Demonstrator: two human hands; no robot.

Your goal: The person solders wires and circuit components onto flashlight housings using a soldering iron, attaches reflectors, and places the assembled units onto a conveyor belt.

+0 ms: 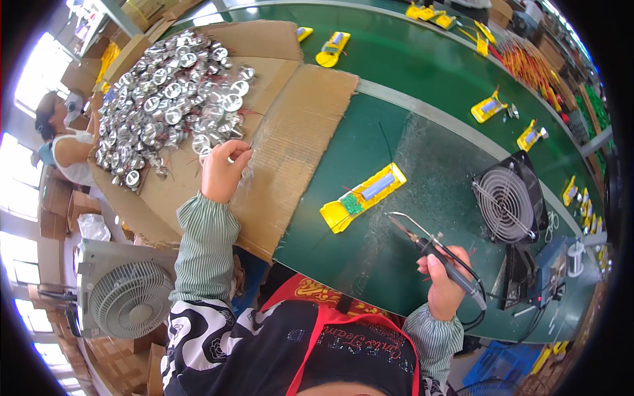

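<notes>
My left hand (224,173) is over the cardboard, at the near edge of a heap of silver lamp heads (173,91) with thin wires. Its thumb and fingertips are pinched together; what they hold, if anything, is too small to make out. In my right hand (446,284) is a soldering iron (454,270) with a thin curved metal tube beside its tip, pointing up and left. Between the hands lies an open yellow flashlight housing (337,216) on the green table (323,254). A green circuit board (351,203) and a blue cylindrical battery (379,186) sit inside it.
A black fan with a round guard (505,204) stands at the right, near a blue soldering station (548,267). Beyond a metal rail, a green conveyor (396,49) carries several yellow housings. A grey fan (132,300) is at lower left. Another person (69,142) is at far left.
</notes>
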